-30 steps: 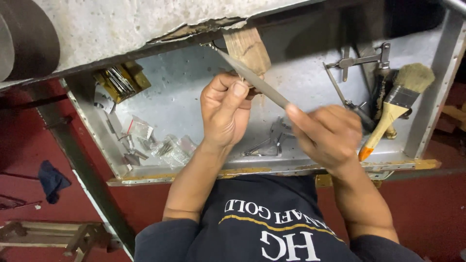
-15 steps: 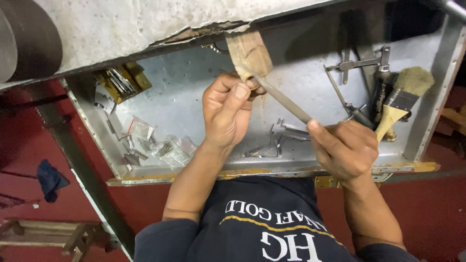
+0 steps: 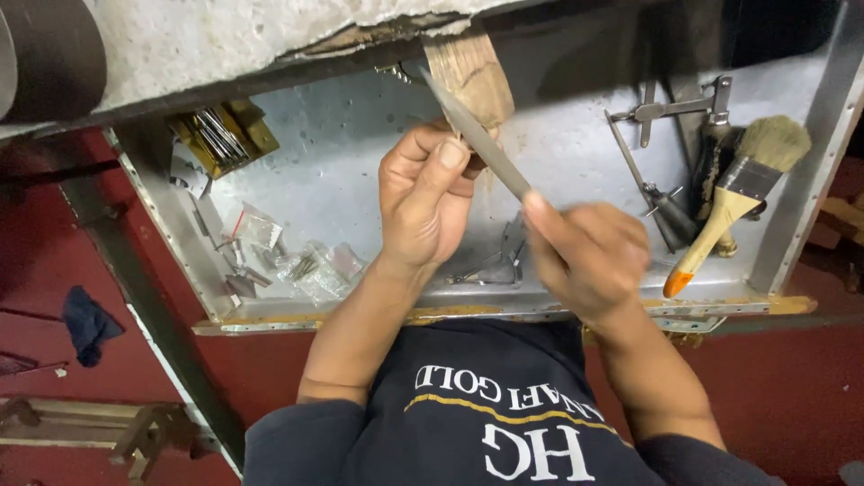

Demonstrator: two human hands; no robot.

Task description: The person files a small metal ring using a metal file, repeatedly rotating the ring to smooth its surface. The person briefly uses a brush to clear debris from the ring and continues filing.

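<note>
Right now my right hand (image 3: 589, 256) grips the file (image 3: 472, 135) mid-frame, my left hand (image 3: 423, 202) pinches something tiny, filing looks unfinished.

A long flat metal file (image 3: 472, 135) runs slantwise between the left hand (image 3: 423, 202) and the right hand (image 3: 589, 256) above an open sheet-metal drawer (image 3: 360, 180), its tip against a wooden bench peg (image 3: 470, 76), with clear plastic packets (image 3: 306, 265) lying left and a wooden-handled paintbrush (image 3: 733, 202) right.
</note>
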